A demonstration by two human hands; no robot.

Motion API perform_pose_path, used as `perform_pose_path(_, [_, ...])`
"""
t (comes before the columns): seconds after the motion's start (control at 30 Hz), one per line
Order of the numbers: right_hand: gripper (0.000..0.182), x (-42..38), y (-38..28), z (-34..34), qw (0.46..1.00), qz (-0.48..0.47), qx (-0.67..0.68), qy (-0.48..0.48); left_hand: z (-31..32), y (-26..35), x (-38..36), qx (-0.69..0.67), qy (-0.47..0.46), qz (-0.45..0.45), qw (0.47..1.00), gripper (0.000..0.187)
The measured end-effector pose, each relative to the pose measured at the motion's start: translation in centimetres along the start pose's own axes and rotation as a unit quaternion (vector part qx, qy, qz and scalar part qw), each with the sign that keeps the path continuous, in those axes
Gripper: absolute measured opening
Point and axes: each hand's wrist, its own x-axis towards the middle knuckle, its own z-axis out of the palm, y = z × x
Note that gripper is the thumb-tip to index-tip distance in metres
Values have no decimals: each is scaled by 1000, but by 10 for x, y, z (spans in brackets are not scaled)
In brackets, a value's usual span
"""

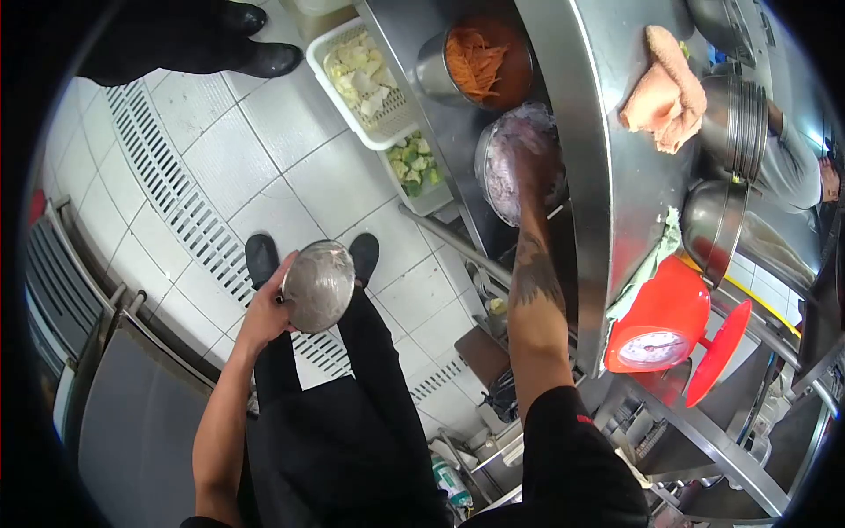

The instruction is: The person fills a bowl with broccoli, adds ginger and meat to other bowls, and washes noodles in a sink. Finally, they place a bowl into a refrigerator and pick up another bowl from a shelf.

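My left hand (pixel 267 306) grips the rim of a round metal bowl (pixel 319 286) over the floor near my feet; a thin whitish residue coats the bowl's inside. My right hand (pixel 531 165) reaches into a metal container (pixel 482 167) on the lower steel shelf. Pale purplish food (pixel 502 180) and what looks like clear plastic wrap surround this hand, and its fingers are hidden or blurred. Beside that container stands a metal pot (pixel 431 70) with orange shredded carrot (pixel 475 63) in it.
Baskets of cut cabbage (pixel 361 75) and green vegetables (pixel 412 165) stand left of the shelf. On the steel counter (pixel 629 189) are an orange cloth (pixel 667 92), a red scale (pixel 656 321) and stacked metal bowls (pixel 732 128). Another person's shoes (pixel 268 60) and sleeve (pixel 786 167) show.
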Motion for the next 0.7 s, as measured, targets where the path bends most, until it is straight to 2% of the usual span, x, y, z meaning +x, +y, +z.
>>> perform_pose_path(0.1, [81,-12,4,-30,987,-54,147,30,3,0,-10,1,2,27,1000,84])
perform_pose_path(0.2, [79,-34,-5,-59,975,-69,210,-1,2,3,-13,16,4,11,1000,84])
perform_pose_path(0.27, [78,-48,-8,-75,970,-73,227,-52,2,7,-15,25,-1,10,1000,84])
perform_pose_path(0.37, [75,-51,-18,-86,951,-58,228,-198,0,5,-18,7,-6,-12,1000,83])
perform_pose_path(0.43, [74,-46,-26,-82,973,-126,109,-163,1,6,-21,-1,-3,-9,1000,83])
perform_pose_path(0.47, [74,-49,-30,-74,980,-193,2,-39,0,6,-21,-7,0,-7,1000,83])
perform_pose_path(0.6, [75,-13,-27,-29,975,-193,-76,-78,-4,3,-21,12,-1,3,1000,84])
perform_pose_path(0.67, [73,-14,-22,16,990,-105,-94,-32,-9,3,-18,6,-8,-27,1000,84])
perform_pose_path(0.7, [71,-14,-18,29,991,-91,-97,30,-10,-4,-14,8,0,-7,1000,85])
